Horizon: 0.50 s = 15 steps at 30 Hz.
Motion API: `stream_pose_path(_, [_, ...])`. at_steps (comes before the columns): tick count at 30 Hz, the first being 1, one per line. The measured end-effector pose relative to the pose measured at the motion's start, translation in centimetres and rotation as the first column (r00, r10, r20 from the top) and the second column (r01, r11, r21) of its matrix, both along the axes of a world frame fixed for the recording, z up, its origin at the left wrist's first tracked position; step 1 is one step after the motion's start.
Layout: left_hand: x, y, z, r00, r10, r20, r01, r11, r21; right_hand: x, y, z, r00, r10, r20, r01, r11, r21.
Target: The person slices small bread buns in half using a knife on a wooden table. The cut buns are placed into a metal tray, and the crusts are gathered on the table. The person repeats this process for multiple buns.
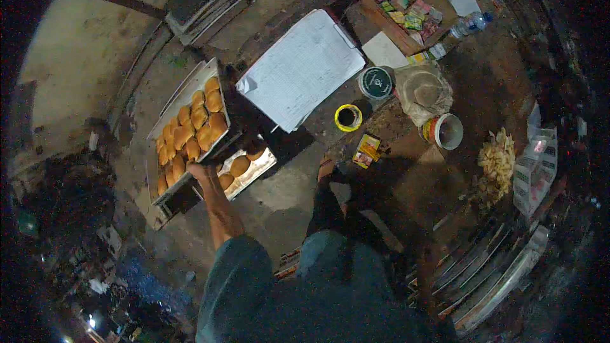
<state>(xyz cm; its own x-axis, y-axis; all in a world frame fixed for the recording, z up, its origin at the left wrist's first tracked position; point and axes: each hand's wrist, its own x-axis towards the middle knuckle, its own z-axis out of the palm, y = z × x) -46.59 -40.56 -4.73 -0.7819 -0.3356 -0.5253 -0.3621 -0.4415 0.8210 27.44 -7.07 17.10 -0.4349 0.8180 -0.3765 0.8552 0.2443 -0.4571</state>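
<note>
On the left, my left hand (196,169) grips the near edge of a metal baking tray (193,85). Rows of golden-brown bread rolls (183,136) fill most of this tilted tray. Partly beneath it is a second tray (259,166) with a few more rolls (239,166). My right hand is out of view. Before me lies a stack of ruled paper sheets (300,69), with writing on the top one. What looks like my foot (326,168) shows below the sheets, by a small yellow packet (367,151).
A yellow-rimmed tape roll (348,117), dark-lidded tub (375,83), plastic bag (424,90) and open tub (449,132) stand right of the papers. Behind are a cardboard box (381,21) of packets and a plastic bottle (469,25). Pale scraps (498,164) lie far right.
</note>
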Motion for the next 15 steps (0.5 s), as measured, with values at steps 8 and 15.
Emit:
stream_pose_path(8, [6.6, -9.4, 23.0, 0.994, -0.058, -0.095, 0.037, 0.976, -0.213, -7.8, 2.0, 0.0, 0.927, 0.203, -0.314, -0.172, 0.977, 0.124])
stream_pose_path(15, [14.6, -5.7, 38.0, 0.881, -0.237, -0.409, 0.041, 0.9, -0.433, -21.9, 3.3, 8.0, 0.632, 0.284, -0.72, -0.39, 0.921, 0.021])
